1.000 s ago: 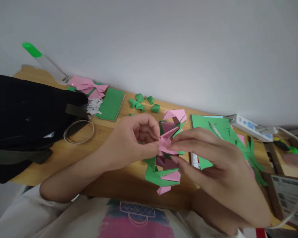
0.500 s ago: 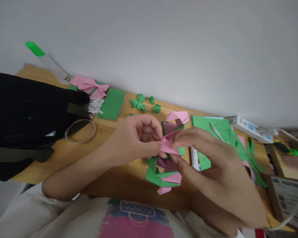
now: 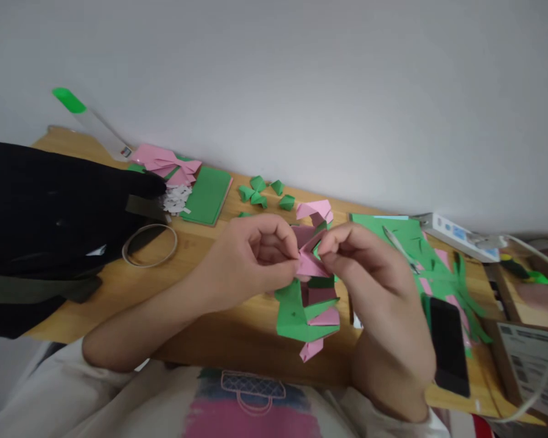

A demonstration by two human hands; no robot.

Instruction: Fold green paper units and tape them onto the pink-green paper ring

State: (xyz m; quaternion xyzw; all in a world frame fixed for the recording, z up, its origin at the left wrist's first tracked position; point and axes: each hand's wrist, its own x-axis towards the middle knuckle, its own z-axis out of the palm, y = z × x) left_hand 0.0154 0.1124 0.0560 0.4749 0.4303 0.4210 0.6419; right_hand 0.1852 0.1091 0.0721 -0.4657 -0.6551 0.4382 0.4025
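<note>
A folded pink and green paper model [image 3: 311, 304] hangs above the wooden table [image 3: 201, 328] near its front edge. My left hand [image 3: 251, 258] pinches a pink flap at the model's top from the left. My right hand [image 3: 369, 267] pinches the same pink flap from the right, fingertips almost touching the left ones. Green and pink points of the model stick out below and behind both hands.
A black bag [image 3: 50, 219] fills the left, with a tape ring [image 3: 150, 245] beside it. Further back lie a pink paper bow [image 3: 167, 163], a green sheet [image 3: 207, 194] and small green folded pieces [image 3: 262, 191]. Right: cut green paper [image 3: 411, 243], a black phone [image 3: 448, 347], a power strip [image 3: 456, 234].
My right hand has curled from spread fingers into a pinch on the pink flap and moved left, uncovering the black phone. The model has dropped a little and turned.
</note>
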